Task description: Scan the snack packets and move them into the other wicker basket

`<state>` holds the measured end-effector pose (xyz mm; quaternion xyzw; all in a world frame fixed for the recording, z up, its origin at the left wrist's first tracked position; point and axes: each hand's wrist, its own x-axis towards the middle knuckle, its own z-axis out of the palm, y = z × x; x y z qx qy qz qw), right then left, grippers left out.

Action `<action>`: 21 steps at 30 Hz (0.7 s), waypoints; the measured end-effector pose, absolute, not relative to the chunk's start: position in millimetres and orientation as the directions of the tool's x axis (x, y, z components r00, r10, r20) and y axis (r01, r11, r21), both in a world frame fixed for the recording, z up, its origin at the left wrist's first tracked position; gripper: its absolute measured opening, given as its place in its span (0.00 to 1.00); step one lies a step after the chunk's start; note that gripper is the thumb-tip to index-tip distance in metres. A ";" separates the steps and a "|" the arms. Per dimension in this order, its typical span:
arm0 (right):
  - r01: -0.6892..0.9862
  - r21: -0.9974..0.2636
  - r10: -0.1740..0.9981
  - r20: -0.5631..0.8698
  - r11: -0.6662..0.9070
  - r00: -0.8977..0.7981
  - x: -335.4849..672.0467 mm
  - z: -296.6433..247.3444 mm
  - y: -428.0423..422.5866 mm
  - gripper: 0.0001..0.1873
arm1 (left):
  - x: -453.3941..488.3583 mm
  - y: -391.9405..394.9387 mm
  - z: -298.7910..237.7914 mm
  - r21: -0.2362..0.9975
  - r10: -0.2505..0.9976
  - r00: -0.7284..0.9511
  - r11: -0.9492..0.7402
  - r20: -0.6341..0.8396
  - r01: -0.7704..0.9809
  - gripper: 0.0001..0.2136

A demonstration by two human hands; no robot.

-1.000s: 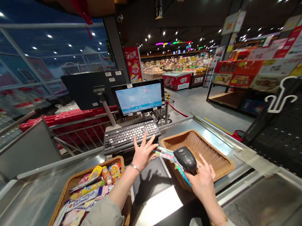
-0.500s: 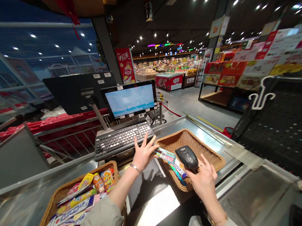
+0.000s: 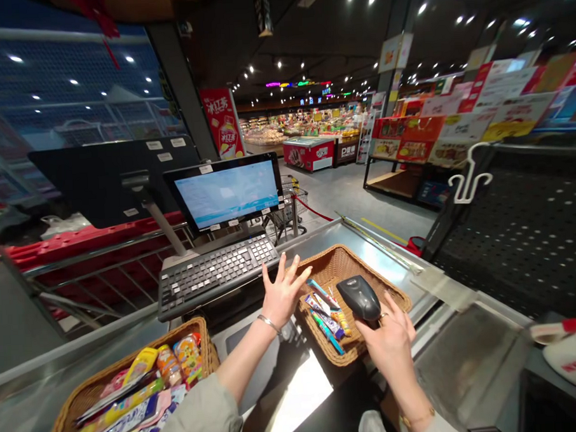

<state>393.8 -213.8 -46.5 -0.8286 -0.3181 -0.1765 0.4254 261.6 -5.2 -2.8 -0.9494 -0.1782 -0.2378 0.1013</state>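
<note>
My right hand (image 3: 391,339) grips a black handheld barcode scanner (image 3: 358,297), held over the near edge of a wicker basket (image 3: 381,288) on the steel counter. My left hand (image 3: 282,294) hovers open with fingers spread, just left of that basket and below the keyboard (image 3: 214,273). Several thin colourful packets (image 3: 326,313) lie inside the basket, between my two hands. A second wicker basket (image 3: 200,331) at the lower left is full of colourful snack packets (image 3: 147,381).
A lit till screen (image 3: 227,194) stands behind the keyboard, with a dark customer display (image 3: 100,179) to its left. A black perforated panel (image 3: 523,244) with a white hook rises on the right. A white cloth bag (image 3: 573,353) lies at the far right. Store aisles stretch behind.
The colourful packets have left my left hand and now lie in the right basket. My left hand has opened and lifted slightly. The view has swung to the right.
</note>
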 end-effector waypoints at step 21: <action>0.728 -0.639 0.575 0.509 -0.246 0.641 343.2 -39.7 -151.4 0.20 | 147.3 0.4 -6.3 -0.052 0.588 0.662 -0.728 0.464 0.683 0.32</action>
